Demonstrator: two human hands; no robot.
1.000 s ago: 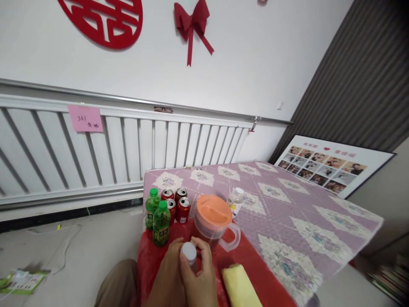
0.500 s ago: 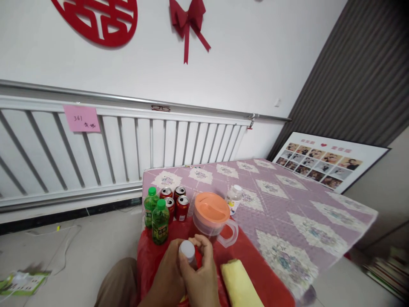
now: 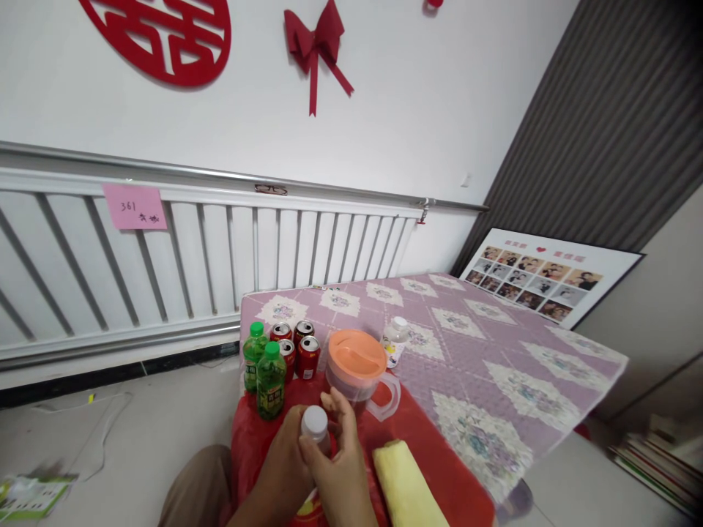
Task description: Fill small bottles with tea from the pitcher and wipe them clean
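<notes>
Upright between my hands is a small clear bottle with a white cap point(image 3: 315, 422). My left hand point(image 3: 281, 460) wraps round its left side. The thumb of my right hand point(image 3: 345, 461) presses on the bottle's near side, while its other fingers curve behind on the right. The bottle's lower part is hidden by my hands. Just beyond them stands a clear pitcher with an orange lid point(image 3: 356, 356), its handle to the right. Right of my right hand lies a folded yellow cloth point(image 3: 409, 484).
Two green bottles point(image 3: 271, 388) and several red drink cans point(image 3: 308, 359) stand left of the pitcher. Behind it is another white-capped bottle point(image 3: 395, 342). Red sheeting point(image 3: 453, 468) covers the near part of the flowered tablecloth point(image 3: 527, 351). A radiator point(image 3: 307, 245) lines the wall.
My view has shifted slightly, moving the scene a little left. My right fingers have lifted and spread somewhat beside the cap; both hands stay at the bottle.
</notes>
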